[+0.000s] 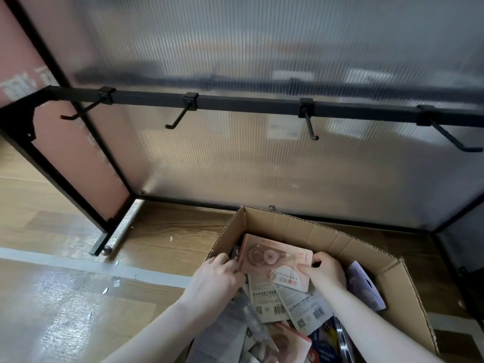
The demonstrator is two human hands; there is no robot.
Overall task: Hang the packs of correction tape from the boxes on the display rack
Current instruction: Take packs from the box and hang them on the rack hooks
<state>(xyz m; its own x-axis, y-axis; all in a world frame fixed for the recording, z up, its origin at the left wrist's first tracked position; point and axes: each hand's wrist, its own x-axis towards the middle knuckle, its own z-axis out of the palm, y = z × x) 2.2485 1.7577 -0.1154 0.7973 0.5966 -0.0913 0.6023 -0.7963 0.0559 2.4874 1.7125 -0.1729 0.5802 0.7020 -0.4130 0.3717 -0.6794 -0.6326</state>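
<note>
On the wood floor (65,226) below the rack's bare hooks (310,127), both hands grip a pink pack (275,258) over the box (340,239): left hand (212,281) at nine o'clock, right hand (327,271) at three.

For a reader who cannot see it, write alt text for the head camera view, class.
Two hands, the left hand and the right hand, grip a pink correction tape pack over an open cardboard box full of packs on a wooden floor. Behind it, the display rack's black bar carries four bare hooks.
</note>
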